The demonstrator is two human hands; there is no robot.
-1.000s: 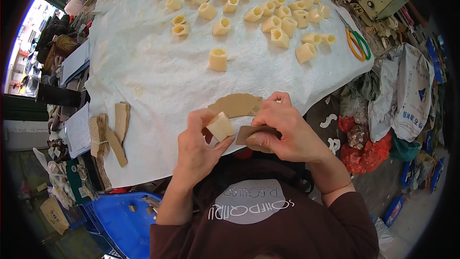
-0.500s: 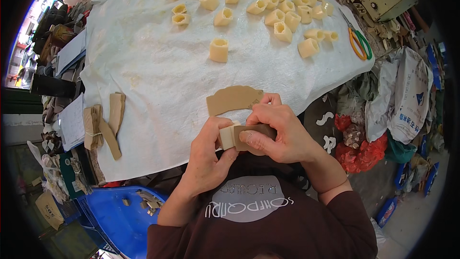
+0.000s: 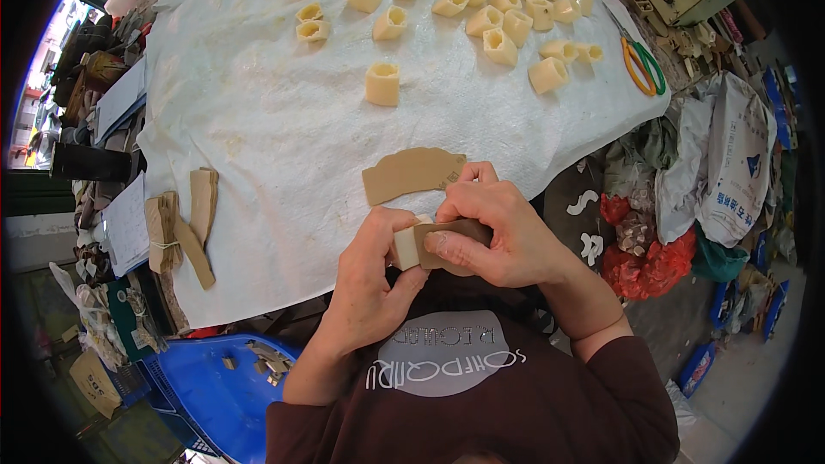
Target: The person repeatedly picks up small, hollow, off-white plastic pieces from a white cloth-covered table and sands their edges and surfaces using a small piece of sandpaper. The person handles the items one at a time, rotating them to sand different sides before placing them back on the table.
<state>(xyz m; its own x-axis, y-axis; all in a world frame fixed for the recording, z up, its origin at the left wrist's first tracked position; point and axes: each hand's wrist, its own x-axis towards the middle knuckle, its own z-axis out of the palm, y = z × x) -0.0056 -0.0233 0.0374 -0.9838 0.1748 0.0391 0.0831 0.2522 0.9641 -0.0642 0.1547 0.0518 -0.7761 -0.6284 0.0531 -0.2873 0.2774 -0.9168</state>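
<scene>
My left hand (image 3: 371, 262) is closed round a small cream block (image 3: 406, 249), gripping it between thumb and fingers in front of my chest. A folded brown sheet (image 3: 440, 259), which looks like sandpaper, lies against the block's right side. My right hand (image 3: 494, 241) pinches this sheet, its thumb flat on the near face and its fingers behind. Just beyond the hands a second brown sheet (image 3: 410, 174) with a scalloped far edge lies flat on the white cloth (image 3: 266, 120). The block's far side is hidden by my fingers.
Several hollow cream pieces (image 3: 382, 84) stand and lie across the cloth's far half. Scissors (image 3: 640, 67) with orange and green handles rest at the right edge. Brown strips (image 3: 163, 232), some tied together, lie at the left. Below them is a blue tub (image 3: 215, 391) holding small pieces.
The whole view has shifted slightly, so the cloth and its pieces sit a little higher and further left. Both hands keep their grips, with the brown sheet still against the block.
</scene>
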